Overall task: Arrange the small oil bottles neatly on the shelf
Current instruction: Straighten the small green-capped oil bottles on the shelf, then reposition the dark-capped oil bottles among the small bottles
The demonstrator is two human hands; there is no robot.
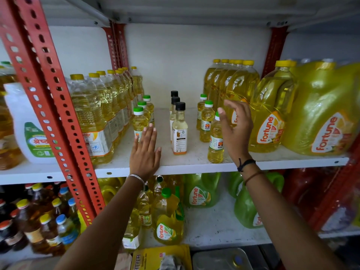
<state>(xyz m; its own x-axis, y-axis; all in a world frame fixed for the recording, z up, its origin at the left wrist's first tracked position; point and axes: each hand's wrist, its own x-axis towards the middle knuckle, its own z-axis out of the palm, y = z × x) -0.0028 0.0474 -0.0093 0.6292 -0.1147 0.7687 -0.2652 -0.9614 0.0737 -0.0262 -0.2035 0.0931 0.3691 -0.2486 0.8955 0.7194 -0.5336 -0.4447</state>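
Left hand (145, 151) flat, fingers spread, palm down on white shelf (194, 164), at 6 o'clock of green-capped small bottles (139, 123). Right hand (236, 131) raised, open, empty, 3 o'clock of black-capped bottles (179, 129)

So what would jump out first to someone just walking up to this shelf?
Probably the two open hands over the middle shelf: the left hand flat beside a green-capped bottle, the right hand raised by another row. Between them stand three black-capped bottles, and big yellow Fortune jugs fill the right side.
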